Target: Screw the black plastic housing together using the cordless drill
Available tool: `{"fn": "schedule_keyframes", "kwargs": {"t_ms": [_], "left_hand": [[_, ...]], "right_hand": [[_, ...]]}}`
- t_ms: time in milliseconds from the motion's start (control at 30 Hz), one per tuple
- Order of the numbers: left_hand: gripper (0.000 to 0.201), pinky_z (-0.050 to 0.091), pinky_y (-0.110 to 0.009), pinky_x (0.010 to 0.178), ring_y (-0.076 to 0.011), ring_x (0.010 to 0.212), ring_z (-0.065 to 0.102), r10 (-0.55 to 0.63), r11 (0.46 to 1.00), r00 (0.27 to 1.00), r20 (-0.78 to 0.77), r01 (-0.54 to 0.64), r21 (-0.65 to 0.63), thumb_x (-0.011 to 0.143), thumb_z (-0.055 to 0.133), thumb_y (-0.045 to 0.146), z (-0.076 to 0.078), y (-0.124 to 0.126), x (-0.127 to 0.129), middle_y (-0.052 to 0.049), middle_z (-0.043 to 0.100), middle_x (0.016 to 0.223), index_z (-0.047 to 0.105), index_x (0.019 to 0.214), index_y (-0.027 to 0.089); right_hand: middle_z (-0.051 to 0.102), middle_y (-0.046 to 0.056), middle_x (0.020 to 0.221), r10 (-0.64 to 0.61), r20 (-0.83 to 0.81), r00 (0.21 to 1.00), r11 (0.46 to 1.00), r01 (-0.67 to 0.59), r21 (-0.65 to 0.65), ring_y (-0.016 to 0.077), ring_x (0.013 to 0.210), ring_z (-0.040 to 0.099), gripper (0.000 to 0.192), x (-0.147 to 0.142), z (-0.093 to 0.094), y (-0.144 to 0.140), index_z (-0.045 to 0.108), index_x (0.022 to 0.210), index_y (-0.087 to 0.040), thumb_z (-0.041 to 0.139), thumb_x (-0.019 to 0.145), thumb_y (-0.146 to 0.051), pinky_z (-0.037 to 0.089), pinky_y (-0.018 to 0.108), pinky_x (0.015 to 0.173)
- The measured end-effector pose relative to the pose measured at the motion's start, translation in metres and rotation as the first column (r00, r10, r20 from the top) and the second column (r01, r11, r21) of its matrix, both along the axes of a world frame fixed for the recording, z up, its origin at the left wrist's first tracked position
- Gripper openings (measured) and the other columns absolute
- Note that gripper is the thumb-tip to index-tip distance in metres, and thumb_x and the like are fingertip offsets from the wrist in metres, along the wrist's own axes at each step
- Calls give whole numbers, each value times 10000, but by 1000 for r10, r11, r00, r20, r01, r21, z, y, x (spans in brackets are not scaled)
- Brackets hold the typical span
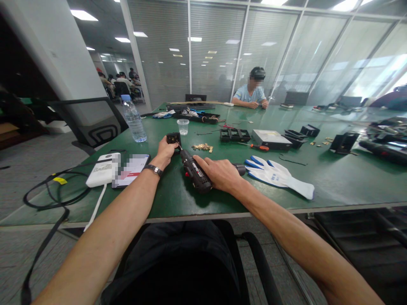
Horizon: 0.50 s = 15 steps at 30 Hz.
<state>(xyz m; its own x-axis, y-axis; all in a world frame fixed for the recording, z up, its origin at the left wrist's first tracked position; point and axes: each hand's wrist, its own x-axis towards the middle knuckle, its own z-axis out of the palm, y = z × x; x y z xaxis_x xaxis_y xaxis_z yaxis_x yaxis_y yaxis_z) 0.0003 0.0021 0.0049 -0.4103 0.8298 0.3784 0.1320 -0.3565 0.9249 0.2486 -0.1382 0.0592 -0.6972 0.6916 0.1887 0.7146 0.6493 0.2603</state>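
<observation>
Two bare hands are in my head view, both over the near side of the green table (173,197). With the left hand (165,153) I have a small black part (173,137) pinched between thumb and fingers, raised near the cup (183,127). My right hand (224,173) is wrapped around a black driver (194,171), its bit pointing up and left at the part; I cannot tell whether the tip sits in a screw. Just right of the part, a pile of brass pieces (202,147) lies on the table.

Left of my hands I see a phone (132,170) beside a white device (104,169) with a cable, and a water bottle (134,120) standing upright behind them. To the right, a white and blue glove (274,173) lies flat near my right hand. Beyond it, a screwdriver (259,147) with an orange and black handle lies in front of a metal box (271,139), and a black frame (235,135) with compartments is left of the box. Across the table sits a person (249,94) in a light blue shirt, both hands on the tabletop edge.
</observation>
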Motion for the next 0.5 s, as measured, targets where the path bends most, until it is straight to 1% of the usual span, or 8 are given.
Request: {"fn": "schedule_keyframes", "kwargs": {"t_ms": [300,500], "left_hand": [[325,465,-306,770,-155,759,583,6,1000,1000,-10,-6,-10,557,664,111,5,-6,4,-18,649,821,628,875,167],[320,468,-317,777,-156,758,585,13,1000,1000,-13,-13,-23,561,662,114,7,-8,5,-22,647,820,623,874,166]], "right_hand": [[589,131,1173,-4,13,1000,1000,4,-19,269,872,646,786,0,0,0,15,1495,-243,494,875,-306,461,357,724],[596,117,1149,11,-8,1000,1000,-11,10,274,836,647,788,1,-1,0,42,1492,-236,507,862,-334,463,356,686]]}}
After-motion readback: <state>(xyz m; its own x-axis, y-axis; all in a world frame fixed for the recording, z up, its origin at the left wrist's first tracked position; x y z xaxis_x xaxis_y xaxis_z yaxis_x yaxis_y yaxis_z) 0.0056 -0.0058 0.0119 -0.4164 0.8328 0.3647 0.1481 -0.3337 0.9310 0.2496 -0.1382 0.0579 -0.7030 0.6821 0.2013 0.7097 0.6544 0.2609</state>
